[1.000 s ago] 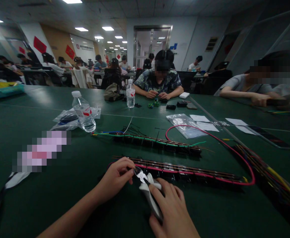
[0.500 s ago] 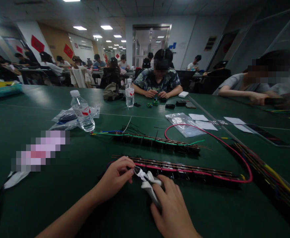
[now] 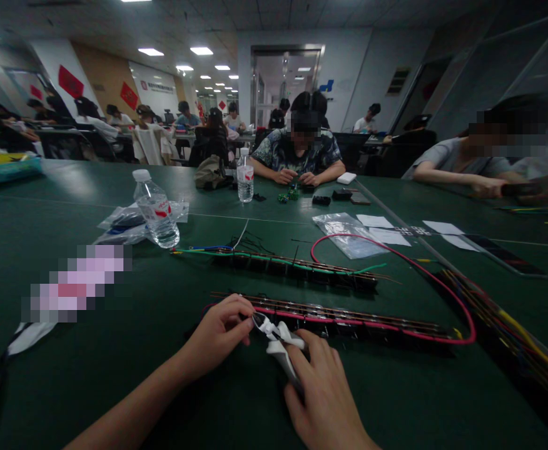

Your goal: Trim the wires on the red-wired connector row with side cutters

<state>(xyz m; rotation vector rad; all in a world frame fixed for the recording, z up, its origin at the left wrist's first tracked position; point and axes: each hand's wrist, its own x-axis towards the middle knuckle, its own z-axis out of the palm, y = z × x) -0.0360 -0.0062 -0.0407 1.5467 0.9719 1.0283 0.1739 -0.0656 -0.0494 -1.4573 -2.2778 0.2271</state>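
My right hand (image 3: 323,381) is wrapped round the white-and-grey handles of a pair of cutting pliers (image 3: 281,347). The pliers' jaws point up and left, to the fingertips of my left hand (image 3: 224,325). Thumb and fingers of that hand are pinched at the near side of a long black wiring assembly (image 3: 372,325); what they hold is too small to make out. A red cable (image 3: 471,312) runs along this assembly and loops round behind its right end. Beyond it lies a second, similar black assembly (image 3: 297,272) with a green wire (image 3: 321,265) on top.
A water bottle (image 3: 156,212) and a plastic bag (image 3: 119,222) are at the left. Another clear bag (image 3: 349,237), paper slips (image 3: 389,236) and a dark phone (image 3: 508,256) lie right of centre. A bundle of wires (image 3: 513,331) stretches along the right. Co-workers sit across the table.
Both hands and the pliers stay almost in place. The jaws look slightly closer together than before.
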